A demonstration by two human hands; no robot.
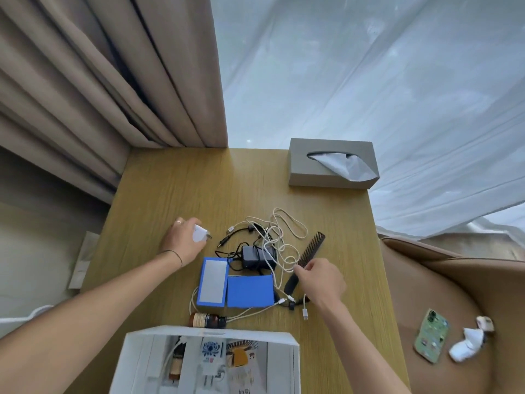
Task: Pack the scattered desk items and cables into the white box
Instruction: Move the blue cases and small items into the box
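Fingers of the left hand (pixel 181 240) were wrapped round a white charger plug (pixel 199 233) at center-left; the right hand (pixel 319 282) pinched a white cable (pixel 279 255) by the comb (pixel 308 258). White box (pixel 204 362) sat bottom center. That tangle could easily drag the black adapter (pixel 251 256) along.

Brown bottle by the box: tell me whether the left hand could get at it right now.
Probably not at once. The left hand grips a white charger at the far side, so it is full. The brown bottle lies uncovered before the white box, so the path looks free.
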